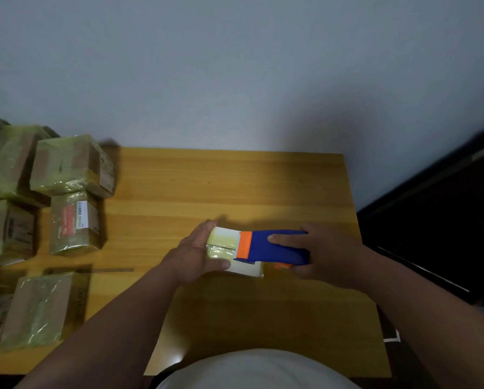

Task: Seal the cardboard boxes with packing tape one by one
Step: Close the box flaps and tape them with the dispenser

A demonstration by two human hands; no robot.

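Tabletop (235, 186) of yellowish wood grain, its far edge against a plain grey-blue wall (235, 66); dark furniture (446, 214) stands to the right. At mid-surface lies a small pale box (225, 241), partly wrapped in glossy tape. Left hand (196, 256) grips the box at its left end, fingers curled over the far side and thumb along the near edge. Right hand (328, 254) is closed round a blue tape dispenser (274, 247) (orange blade guard at its front), index finger laid along the top; the dispenser's front rests on the box. Along the left edge of the tabletop sits a group of taped cardboard boxes (72, 167), several stacked or touching, one bearing a red-and-white label (73, 217). A white garment (257, 369) fills the lower centre.
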